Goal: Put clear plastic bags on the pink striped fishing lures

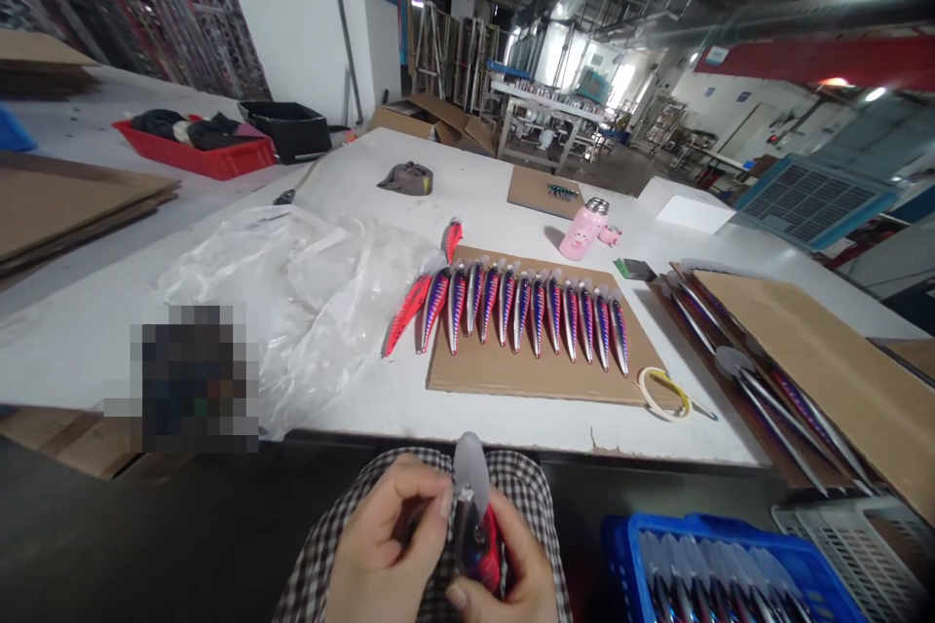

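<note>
Left hand [391, 537] pinches closed beside the held lure [474, 550], any catch too small to tell, right hand [515, 560] curls around its body, the cardboard's row of lures [505, 308] looks finished, and the blue crate's lures [699, 572] perhaps await work.

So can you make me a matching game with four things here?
Things:
1. Bottle
2. Crate with small lures inside
3. Plastic sheeting
4. Big lure

Clues:
A. crumpled on the table
B. pink
C. between the left hand and the right hand
D. blue

Right pairs: 1-B, 2-D, 3-A, 4-C
</note>
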`<state>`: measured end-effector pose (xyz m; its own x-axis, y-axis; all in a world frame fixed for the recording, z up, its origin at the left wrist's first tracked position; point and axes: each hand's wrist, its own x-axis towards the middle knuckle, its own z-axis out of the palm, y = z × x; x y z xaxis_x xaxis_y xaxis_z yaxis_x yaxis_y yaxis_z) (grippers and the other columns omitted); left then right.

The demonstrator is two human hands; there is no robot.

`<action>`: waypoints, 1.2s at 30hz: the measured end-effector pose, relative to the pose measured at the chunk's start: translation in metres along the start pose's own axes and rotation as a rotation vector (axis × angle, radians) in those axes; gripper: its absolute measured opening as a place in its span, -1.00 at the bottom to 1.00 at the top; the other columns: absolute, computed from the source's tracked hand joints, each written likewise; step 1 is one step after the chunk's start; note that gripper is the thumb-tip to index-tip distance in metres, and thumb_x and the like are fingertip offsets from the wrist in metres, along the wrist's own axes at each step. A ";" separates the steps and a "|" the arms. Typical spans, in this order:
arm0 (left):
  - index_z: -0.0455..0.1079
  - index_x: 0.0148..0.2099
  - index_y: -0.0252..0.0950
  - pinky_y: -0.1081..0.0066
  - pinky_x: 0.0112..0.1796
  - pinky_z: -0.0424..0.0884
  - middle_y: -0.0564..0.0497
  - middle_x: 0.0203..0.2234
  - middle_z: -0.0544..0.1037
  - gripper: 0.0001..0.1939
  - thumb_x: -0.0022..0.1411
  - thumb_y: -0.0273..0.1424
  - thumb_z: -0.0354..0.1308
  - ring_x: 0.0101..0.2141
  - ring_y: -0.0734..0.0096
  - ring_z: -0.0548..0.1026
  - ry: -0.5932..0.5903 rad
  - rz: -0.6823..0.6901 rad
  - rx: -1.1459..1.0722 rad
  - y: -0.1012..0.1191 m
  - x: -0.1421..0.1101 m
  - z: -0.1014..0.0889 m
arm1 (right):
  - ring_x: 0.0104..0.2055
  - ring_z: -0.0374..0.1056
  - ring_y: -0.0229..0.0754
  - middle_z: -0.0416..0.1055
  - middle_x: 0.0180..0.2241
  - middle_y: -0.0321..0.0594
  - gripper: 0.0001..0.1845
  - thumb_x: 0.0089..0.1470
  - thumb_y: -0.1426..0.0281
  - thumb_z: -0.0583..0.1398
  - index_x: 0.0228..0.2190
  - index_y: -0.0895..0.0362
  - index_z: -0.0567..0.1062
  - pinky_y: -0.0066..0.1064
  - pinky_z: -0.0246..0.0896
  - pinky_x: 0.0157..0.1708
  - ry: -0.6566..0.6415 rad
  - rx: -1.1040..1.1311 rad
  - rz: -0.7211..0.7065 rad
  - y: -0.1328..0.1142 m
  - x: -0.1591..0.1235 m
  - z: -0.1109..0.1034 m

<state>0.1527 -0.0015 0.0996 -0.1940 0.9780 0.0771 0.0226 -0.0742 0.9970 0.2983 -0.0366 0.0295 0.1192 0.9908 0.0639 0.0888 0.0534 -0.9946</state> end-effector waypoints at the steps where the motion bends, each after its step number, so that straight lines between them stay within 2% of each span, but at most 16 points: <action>1: 0.43 -0.37 -0.19 0.54 -0.35 0.46 0.10 -0.46 0.51 -0.96 0.14 -0.43 0.20 -0.42 0.41 0.53 -0.003 0.000 0.001 0.000 0.000 0.000 | -0.01 0.48 0.11 0.56 -0.04 -0.12 -0.24 -0.30 0.27 0.47 0.03 0.05 0.51 -0.26 0.41 0.01 -0.012 0.000 -0.009 -0.001 0.000 0.001; 4: 0.43 -0.38 -0.19 0.54 -0.35 0.45 0.11 -0.46 0.50 -0.94 0.16 -0.42 0.19 -0.43 0.42 0.53 -0.019 -0.001 0.015 0.000 0.000 0.001 | 0.01 0.47 0.11 0.56 -0.04 -0.13 -0.25 -0.27 0.24 0.45 0.03 0.05 0.50 -0.24 0.40 0.02 -0.051 0.049 -0.018 -0.001 0.000 0.003; 8: 0.45 -0.38 -0.19 0.50 -0.34 0.46 0.10 -0.48 0.50 -0.91 0.18 -0.41 0.16 -0.43 0.39 0.53 -0.069 -0.004 0.057 0.004 0.005 0.002 | 0.04 0.46 0.05 0.54 0.00 -0.16 -0.32 -0.19 0.20 0.43 0.03 0.01 0.50 -0.30 0.36 0.05 -0.027 0.151 0.005 0.004 0.000 0.006; 12: 0.51 -0.29 -0.15 0.47 -0.31 0.46 0.07 -0.41 0.54 -0.91 0.18 -0.40 0.17 -0.38 0.36 0.54 -0.102 0.128 0.198 0.007 0.009 0.001 | 0.00 0.48 -0.01 0.56 -0.03 -0.23 -0.32 -0.17 0.16 0.43 0.04 -0.04 0.49 -0.37 0.37 0.04 -0.022 0.200 -0.023 0.001 0.005 0.005; 16: 0.53 -0.31 -0.14 0.47 -0.31 0.42 0.04 -0.34 0.54 -0.92 0.15 -0.40 0.20 -0.39 0.38 0.51 -0.054 0.243 0.343 0.007 0.010 0.002 | -0.01 0.48 -0.03 0.56 -0.04 -0.28 -0.34 -0.20 0.35 0.43 0.02 -0.04 0.51 -0.42 0.35 0.04 0.013 0.006 -0.099 -0.006 0.010 0.001; 20: 0.47 -0.36 -0.19 0.47 -0.35 0.41 0.05 -0.39 0.52 -0.90 0.18 -0.43 0.14 -0.41 0.40 0.50 -0.100 0.267 0.383 0.003 0.014 0.002 | -0.02 0.49 -0.05 0.56 -0.06 -0.28 -0.32 -0.25 0.50 0.37 0.01 0.00 0.53 -0.45 0.34 0.03 0.006 -0.071 -0.113 -0.006 0.011 -0.001; 23: 0.40 -0.40 -0.21 0.46 -0.38 0.39 0.07 -0.47 0.49 -0.87 0.21 -0.41 0.09 -0.44 0.39 0.48 -0.131 0.100 0.291 0.001 0.018 0.004 | 0.01 0.47 -0.02 0.56 -0.05 -0.23 -0.29 -0.29 0.54 0.34 0.01 0.06 0.52 -0.43 0.35 0.04 -0.022 -0.025 -0.068 -0.004 0.011 0.001; 25: 0.37 -0.39 -0.21 0.46 -0.41 0.38 0.09 -0.51 0.48 -0.89 0.21 -0.37 0.10 -0.47 0.38 0.46 -0.139 -0.079 0.142 0.001 0.018 0.007 | 0.03 0.46 -0.02 0.56 -0.03 -0.22 -0.28 -0.29 0.56 0.33 0.02 0.08 0.52 -0.42 0.33 0.05 -0.013 0.008 -0.036 -0.005 0.011 0.002; 27: 0.38 -0.36 -0.22 0.49 -0.44 0.36 0.12 -0.53 0.47 -0.92 0.18 -0.35 0.14 -0.48 0.41 0.43 -0.112 -0.201 -0.021 0.002 0.018 0.009 | 0.04 0.46 -0.05 0.55 -0.02 -0.25 -0.28 -0.29 0.58 0.32 0.02 0.07 0.52 -0.46 0.31 0.06 0.007 0.039 -0.015 -0.007 0.012 0.003; 29: 0.39 -0.35 -0.22 0.53 -0.47 0.33 0.15 -0.52 0.46 -0.93 0.15 -0.35 0.19 -0.51 0.47 0.38 -0.093 -0.250 -0.152 0.003 0.016 0.010 | 0.03 0.46 -0.10 0.56 -0.03 -0.30 -0.29 -0.28 0.59 0.30 0.02 0.05 0.51 -0.51 0.30 0.06 0.016 0.067 -0.001 -0.010 0.012 0.004; 32: 0.44 -0.32 -0.22 0.55 -0.44 0.33 0.16 -0.50 0.47 -0.92 0.09 -0.36 0.26 -0.52 0.52 0.35 -0.141 -0.306 -0.282 0.004 0.014 0.008 | 0.01 0.48 -0.17 0.57 -0.04 -0.38 -0.28 -0.27 0.60 0.28 0.01 0.00 0.51 -0.57 0.29 0.05 0.024 0.093 0.033 -0.013 0.013 0.004; 36: 0.53 -0.23 -0.25 0.49 -0.29 0.40 0.05 -0.43 0.56 -0.78 0.12 -0.24 0.26 -0.39 0.41 0.45 -0.224 -0.395 -0.370 0.003 0.016 0.000 | 0.00 0.48 -0.23 0.57 -0.06 -0.45 -0.27 -0.26 0.62 0.26 0.01 -0.08 0.50 -0.64 0.28 0.04 0.036 0.051 0.033 -0.013 0.014 0.003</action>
<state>0.1493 0.0138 0.1039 0.0952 0.9598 -0.2641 -0.3612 0.2805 0.8893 0.2954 -0.0232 0.0433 0.1568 0.9871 0.0331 0.0341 0.0281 -0.9990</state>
